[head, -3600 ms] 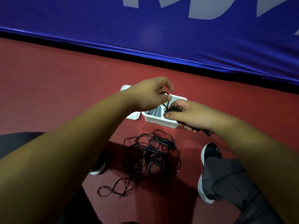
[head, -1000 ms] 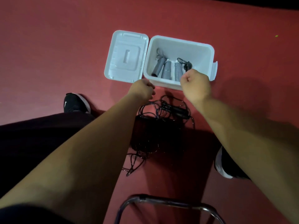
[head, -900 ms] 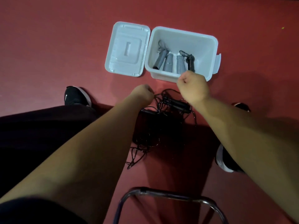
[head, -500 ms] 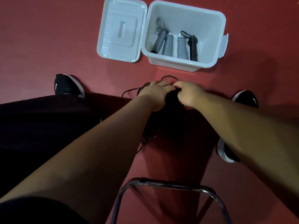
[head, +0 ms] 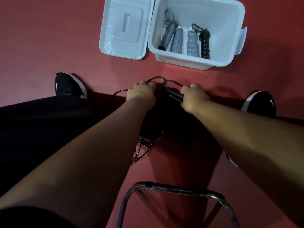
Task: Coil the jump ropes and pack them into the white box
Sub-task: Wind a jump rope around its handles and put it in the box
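A tangle of black jump ropes (head: 153,129) lies on the red floor between my feet. My left hand (head: 142,92) is down on the tangle's far edge, fingers curled into the cords. My right hand (head: 193,97) is closed around black rope handles (head: 174,95) at the top of the pile. Beyond them stands the white box (head: 230,22), open. Inside it lie coiled ropes: three grey bundles (head: 178,41) and one black bundle (head: 205,45) side by side.
The box's white lid (head: 125,27) lies inside up just left of the box. My black shoes (head: 69,85) (head: 259,104) flank the rope pile. A metal chair-frame bar (head: 177,193) curves across the bottom of the view.
Both hands dropped from the box's front edge onto the rope pile; then they spread apart, the right now gripping the black handles. The view tilted down, so the box sits higher.
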Demonstrator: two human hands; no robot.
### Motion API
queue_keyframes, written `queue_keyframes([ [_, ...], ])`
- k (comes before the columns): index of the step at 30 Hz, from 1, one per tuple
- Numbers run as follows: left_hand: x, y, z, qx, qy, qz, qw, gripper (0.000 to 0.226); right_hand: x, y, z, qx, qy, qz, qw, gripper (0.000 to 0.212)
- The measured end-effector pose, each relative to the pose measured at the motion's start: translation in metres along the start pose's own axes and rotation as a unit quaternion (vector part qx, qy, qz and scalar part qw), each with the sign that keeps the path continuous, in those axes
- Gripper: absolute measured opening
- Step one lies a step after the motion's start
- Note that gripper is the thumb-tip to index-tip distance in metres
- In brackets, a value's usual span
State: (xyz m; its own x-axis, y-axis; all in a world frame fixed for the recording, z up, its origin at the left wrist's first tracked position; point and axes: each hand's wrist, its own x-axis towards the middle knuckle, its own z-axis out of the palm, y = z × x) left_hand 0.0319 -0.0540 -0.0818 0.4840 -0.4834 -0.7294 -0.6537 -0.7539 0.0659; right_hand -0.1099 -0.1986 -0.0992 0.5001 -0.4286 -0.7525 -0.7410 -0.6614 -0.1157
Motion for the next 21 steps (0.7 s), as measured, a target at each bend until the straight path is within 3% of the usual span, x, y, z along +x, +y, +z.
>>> queue_keyframes([
  [6, -0.002, -0.008, 0.001, -0.079, 0.0, -0.016, 0.997, 0.049, -0.006, -0.006, -0.003, -0.015, -0.028, -0.012, 0.999, 0.033],
  [12, -0.009, -0.007, -0.009, -0.177, 0.067, 0.006, 0.982, 0.031, -0.016, -0.002, -0.027, 0.049, -0.044, -0.039, 0.997, 0.02],
  [17, -0.028, 0.001, -0.031, -0.347, 0.11, -0.034, 0.931, 0.018, -0.039, 0.004, -0.048, 0.129, -0.027, -0.08, 0.988, 0.005],
  [21, -0.053, 0.005, -0.051, -0.421, 0.109, -0.046, 0.899, 0.027, -0.065, 0.008, -0.06, 0.185, -0.019, -0.096, 0.978, 0.009],
])
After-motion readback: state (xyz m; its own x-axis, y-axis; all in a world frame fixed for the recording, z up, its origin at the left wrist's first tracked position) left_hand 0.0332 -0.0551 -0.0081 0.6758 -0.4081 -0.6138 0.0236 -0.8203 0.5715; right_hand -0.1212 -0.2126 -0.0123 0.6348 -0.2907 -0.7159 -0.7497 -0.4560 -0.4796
